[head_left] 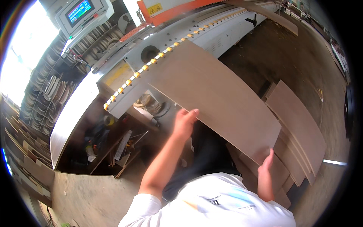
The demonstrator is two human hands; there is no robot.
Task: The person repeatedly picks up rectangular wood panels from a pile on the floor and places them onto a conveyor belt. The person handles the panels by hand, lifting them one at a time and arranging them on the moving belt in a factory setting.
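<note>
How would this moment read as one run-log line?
brown panel: far end at yellow rollers; left hand: holding left long edge; right hand: holding near end; more panels: stacked at right

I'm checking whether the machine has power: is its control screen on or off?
On: the control screen is lit, showing a blue display with coloured rows.

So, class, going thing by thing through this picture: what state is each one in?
Brown board: held, its far end at the yellow rollers
Left hand: gripping the board's long edge
Right hand: against the board's near end, fingers hidden
Control screen: lit
Yellow rollers: lined up in a row
Boards on the right: stacked unevenly
Coils on the rack: stored in rows
</note>
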